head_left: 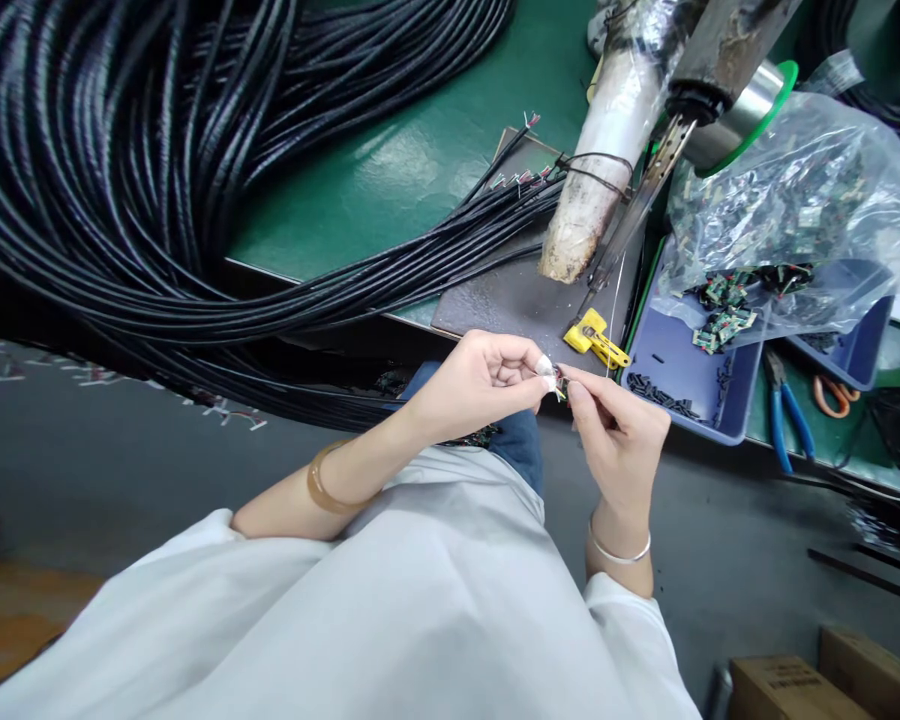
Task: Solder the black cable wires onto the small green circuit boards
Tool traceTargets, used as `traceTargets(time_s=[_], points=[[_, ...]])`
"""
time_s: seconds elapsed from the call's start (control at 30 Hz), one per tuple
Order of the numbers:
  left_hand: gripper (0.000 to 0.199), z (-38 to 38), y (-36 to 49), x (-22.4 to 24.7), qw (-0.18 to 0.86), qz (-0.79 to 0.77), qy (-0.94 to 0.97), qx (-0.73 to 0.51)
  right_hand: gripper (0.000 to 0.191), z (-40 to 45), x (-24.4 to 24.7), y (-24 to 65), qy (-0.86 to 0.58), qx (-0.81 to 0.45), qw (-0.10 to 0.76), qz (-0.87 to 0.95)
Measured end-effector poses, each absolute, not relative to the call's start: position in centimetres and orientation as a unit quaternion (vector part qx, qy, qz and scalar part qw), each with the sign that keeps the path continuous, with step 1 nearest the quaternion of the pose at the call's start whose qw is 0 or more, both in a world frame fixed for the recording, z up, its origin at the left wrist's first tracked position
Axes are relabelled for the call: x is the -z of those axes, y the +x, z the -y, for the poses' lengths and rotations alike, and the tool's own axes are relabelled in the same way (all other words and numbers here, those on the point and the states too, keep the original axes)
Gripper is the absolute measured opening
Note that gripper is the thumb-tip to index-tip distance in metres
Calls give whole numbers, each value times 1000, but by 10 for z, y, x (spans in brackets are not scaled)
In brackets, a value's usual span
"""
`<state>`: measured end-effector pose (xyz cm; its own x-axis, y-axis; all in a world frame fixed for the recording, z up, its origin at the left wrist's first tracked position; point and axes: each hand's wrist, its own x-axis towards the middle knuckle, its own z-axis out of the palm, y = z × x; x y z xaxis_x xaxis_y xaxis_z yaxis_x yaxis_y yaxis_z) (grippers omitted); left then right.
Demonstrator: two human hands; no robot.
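Observation:
At the table's front edge my left hand (495,378) pinches thin coloured wires (560,390), a pale wrap on one fingertip. From the right, my right hand (619,415) closes thumb and finger on a small part at the same wires; its details are too small to tell. The two hands' fingertips nearly meet. Just above them a yellow clip (596,338) lies at the edge of a dark board (495,300). A soldering iron (645,190) points down toward the clip, beside a white wrapped tube (596,170).
Black cables (285,310) sweep from the left onto the board, stripped ends at its back. On the right are a blue tray (690,390) with small black pieces, a plastic bag (802,200) of circuit boards, blue-handled pliers (787,410), orange-handled scissors (832,395) and a solder spool (742,120).

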<state>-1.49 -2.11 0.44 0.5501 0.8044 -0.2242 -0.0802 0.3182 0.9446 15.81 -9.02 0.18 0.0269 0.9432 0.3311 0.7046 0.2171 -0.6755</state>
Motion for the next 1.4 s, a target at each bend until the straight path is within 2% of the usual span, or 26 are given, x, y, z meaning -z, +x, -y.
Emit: traceTargets(time_s=[0.07, 0.2, 0.33, 0.4, 0.5, 0.57, 0.7, 0.77, 0.93, 1.1, 1.4], points=[[9, 19, -15, -4, 731, -359, 502, -292, 21, 91, -2, 159, -606, -176, 381, 675], [12, 15, -15, -6, 727, -369, 502, -288, 25, 95, -3, 160, -603, -100, 407, 679], [16, 13, -14, -7, 733, -374, 484, -298, 19, 98, -3, 159, -591, -68, 383, 707], [15, 12, -12, -6, 736, -374, 471, -311, 23, 99, -2, 158, -601, -68, 427, 672], [14, 12, -8, -4, 733, -376, 467, -320, 38, 99, 1, 156, -583, -79, 563, 580], [13, 11, -6, -3, 727, -380, 468, -329, 37, 98, 2, 154, -577, -72, 593, 558], [12, 9, -4, -4, 714, -379, 474, -349, 16, 93, 2, 151, -622, -81, 501, 597], [11, 8, -3, -5, 709, -382, 479, -349, 12, 88, 3, 150, -619, -106, 477, 615], [14, 3, 0, -7, 684, -397, 516, -329, 14, 76, 3, 152, -607, -88, 476, 630], [13, -3, 4, -9, 665, -397, 512, -371, 11, 68, -2, 154, -605, -92, 464, 641], [10, -6, 8, -11, 651, -390, 507, -408, 17, 60, -9, 155, -594, -77, 470, 648]])
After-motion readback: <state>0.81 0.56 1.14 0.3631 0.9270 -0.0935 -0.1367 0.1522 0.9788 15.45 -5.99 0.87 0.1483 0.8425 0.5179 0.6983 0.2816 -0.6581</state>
